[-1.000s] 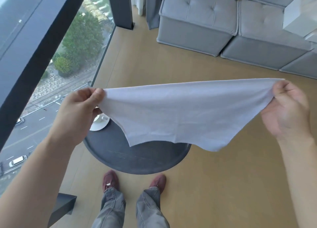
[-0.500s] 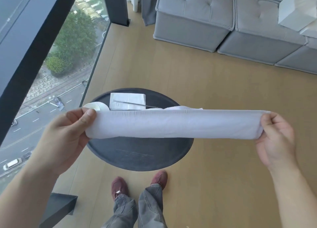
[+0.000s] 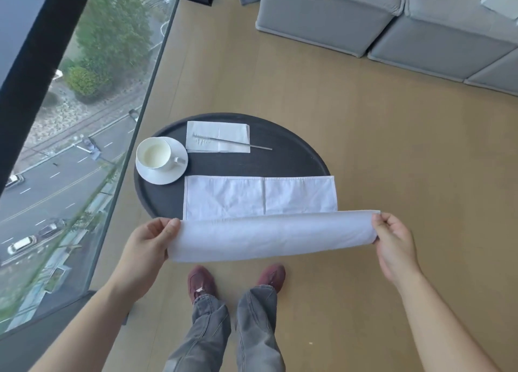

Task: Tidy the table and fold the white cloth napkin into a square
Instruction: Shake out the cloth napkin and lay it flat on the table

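Note:
The white cloth napkin (image 3: 260, 195) lies partly flat on the round dark table (image 3: 294, 158), its far half spread over the table's near right part. Its near half curls up off the table edge, pinched at both near corners. My left hand (image 3: 148, 245) grips the left corner and my right hand (image 3: 392, 242) grips the right corner, so the raised part stretches between them over the floor.
A white cup on a saucer (image 3: 161, 160) stands at the table's left. Behind the cloth, a paper napkin (image 3: 217, 136) carries a thin metal brush (image 3: 232, 142). A glass wall runs along the left, and grey sofa blocks (image 3: 392, 21) sit beyond. My feet (image 3: 236, 280) stand near the table.
The cloth hung in the air between my hands; it has come down and its far half now lies on the table. Both hands dropped lower and nearer to me.

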The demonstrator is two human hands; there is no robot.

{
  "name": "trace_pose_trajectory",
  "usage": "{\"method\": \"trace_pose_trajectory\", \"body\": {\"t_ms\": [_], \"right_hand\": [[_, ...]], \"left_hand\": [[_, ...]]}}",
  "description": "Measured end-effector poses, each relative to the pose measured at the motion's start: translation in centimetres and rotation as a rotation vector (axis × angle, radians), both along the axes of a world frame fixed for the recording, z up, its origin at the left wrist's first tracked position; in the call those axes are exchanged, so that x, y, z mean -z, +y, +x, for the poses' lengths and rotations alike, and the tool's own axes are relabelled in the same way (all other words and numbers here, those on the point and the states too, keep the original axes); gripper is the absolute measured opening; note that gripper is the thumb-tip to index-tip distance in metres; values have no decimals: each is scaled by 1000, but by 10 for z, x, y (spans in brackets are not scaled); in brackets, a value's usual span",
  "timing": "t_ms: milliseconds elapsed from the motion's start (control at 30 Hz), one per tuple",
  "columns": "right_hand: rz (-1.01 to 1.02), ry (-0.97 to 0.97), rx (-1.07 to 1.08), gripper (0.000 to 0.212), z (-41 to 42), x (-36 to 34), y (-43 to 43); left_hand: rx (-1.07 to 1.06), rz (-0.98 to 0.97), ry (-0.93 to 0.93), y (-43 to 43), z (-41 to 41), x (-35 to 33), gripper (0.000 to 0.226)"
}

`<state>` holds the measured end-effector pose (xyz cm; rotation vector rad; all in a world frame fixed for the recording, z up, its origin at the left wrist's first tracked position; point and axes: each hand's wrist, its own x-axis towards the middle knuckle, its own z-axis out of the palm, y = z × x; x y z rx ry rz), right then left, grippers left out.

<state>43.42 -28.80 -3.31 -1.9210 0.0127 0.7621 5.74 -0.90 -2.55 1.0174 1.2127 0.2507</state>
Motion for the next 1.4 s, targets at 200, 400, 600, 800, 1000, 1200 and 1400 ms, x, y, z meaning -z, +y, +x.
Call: {"method": "trace_pose_trajectory", "body": {"t_ms": [200,400,600,800,1000,1200,1400], "right_hand": [[-143,-84,-45,17,26,38,45],[-224,-134,-74,29,54,87,79],[-202,-110,-107,32,60,111,87],[-130,-20,-64,22,63,117,88],[-137,-82,-68,9,61,120,89],[-280,-303,-152,21,60,121,95],[-296,-468,-189,22,55,115,102]], "left_hand": [[19,302,208,35,41,44,28],[23,402,324,58,76,96,17],[-51,466,433,52,85,121,14],[-101,536,535,45,91,127,16],[-183,570,603,46,94,131,23],[-176,640,646,42,98,131,18],[-168,627,697,37,101,127,20]]}}
